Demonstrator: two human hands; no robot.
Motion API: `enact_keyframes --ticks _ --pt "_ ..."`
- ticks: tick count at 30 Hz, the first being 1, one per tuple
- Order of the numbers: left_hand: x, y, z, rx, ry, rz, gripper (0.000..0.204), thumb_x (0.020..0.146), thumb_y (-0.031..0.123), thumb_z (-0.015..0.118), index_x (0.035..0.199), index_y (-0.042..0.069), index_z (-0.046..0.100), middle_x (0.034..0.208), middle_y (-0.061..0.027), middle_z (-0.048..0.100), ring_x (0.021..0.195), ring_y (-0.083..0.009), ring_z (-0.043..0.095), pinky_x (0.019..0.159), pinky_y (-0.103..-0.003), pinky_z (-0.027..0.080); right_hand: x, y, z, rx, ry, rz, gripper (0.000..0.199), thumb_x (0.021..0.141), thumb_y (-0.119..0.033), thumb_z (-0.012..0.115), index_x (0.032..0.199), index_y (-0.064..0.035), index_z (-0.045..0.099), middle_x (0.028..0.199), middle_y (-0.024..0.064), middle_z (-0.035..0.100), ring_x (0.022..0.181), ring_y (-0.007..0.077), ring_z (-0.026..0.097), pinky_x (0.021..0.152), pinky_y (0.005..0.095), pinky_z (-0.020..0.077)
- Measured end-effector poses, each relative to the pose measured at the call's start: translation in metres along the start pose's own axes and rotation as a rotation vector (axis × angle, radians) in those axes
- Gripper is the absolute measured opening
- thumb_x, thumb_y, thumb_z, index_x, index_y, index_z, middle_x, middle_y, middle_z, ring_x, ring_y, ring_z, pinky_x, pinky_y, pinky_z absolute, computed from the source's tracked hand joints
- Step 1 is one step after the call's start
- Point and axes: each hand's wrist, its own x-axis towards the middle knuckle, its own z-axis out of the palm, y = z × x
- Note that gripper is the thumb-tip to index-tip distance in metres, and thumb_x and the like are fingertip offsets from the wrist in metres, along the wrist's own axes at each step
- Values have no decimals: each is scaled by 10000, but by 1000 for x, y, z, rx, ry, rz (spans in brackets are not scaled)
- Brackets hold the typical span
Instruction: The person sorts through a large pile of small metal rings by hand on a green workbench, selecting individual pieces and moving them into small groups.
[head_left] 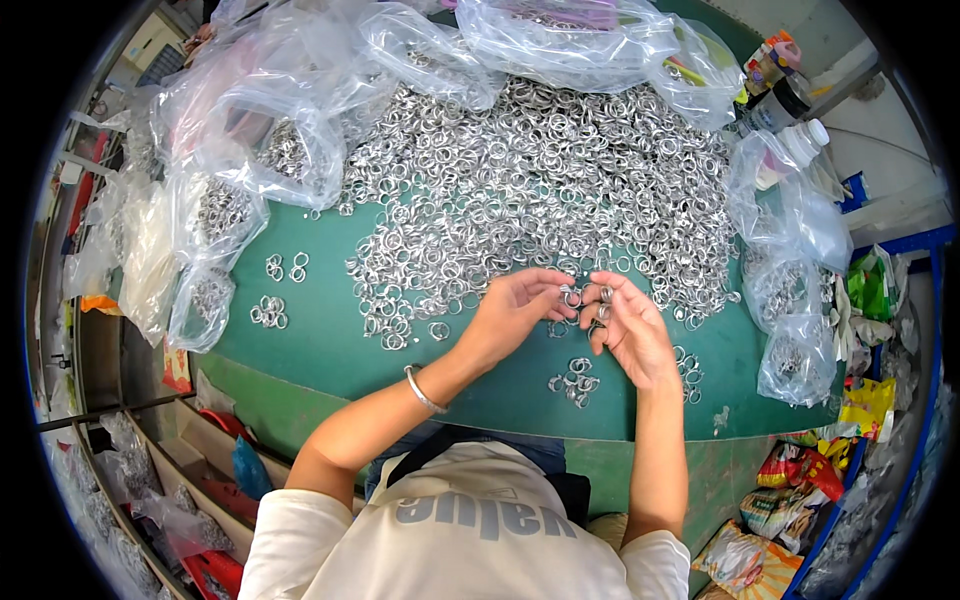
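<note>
Above the green tabletop [320,345], my hands almost meet at the near edge of a wide heap of silver metal rings [560,150]. My left hand [505,320], with a bangle on its wrist, pinches small silver rings [571,297] between thumb and fingers. Curled fingers of my right hand [643,340] hold a few more silver rings [604,298]. Just below the hands lies a small cluster of rings [576,383]. Another cluster [688,370] is partly hidden behind my right wrist. Farther left sit a ring cluster [269,312] and a little group [299,266].
Clear plastic bags [430,55] line the table's far side. Bags with rings stand at the left [215,210] and right [795,355]. A white-capped bottle [800,143] is at the far right. Coloured packets [745,560] lie at lower right, and wooden bins [190,430] at lower left.
</note>
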Motion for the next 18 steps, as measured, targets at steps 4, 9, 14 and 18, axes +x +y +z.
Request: enact_keyframes --ticks 4,9,14,18 --pt "-5 5 4 -25 -12 6 262 949 63 539 1174 -70 565 1060 -136 653 947 -180 651 852 -298 531 1 17 2 -399 145 -51 199 916 -168 640 1040 -25 577 619 -10 538 506 39 467 443 183 358" --pt "-13 6 8 -20 -5 80 268 933 20 555 1181 -81 552 1082 -135 640 968 -187 652 876 -299 529 -5 21 10 -535 184 -136 125 911 -133 640 975 -28 613 600 -50 520 489 -2 418 419 177 282" --pt "-17 10 9 31 -10 48 282 924 1 562 1189 -93 538 1111 -145 625 985 -185 646 884 -291 532 -7 26 10 -655 246 -276 72 904 -79 627 924 -12 643 624 -64 525 492 -16 384 420 182 249" --pt "-21 8 12 59 15 52 263 918 -18 560 1174 -79 560 1106 -126 629 998 -178 640 888 -289 534 -12 28 14 -616 274 -274 48 895 -38 602 908 -3 633 654 -40 570 484 -7 410 410 182 263"
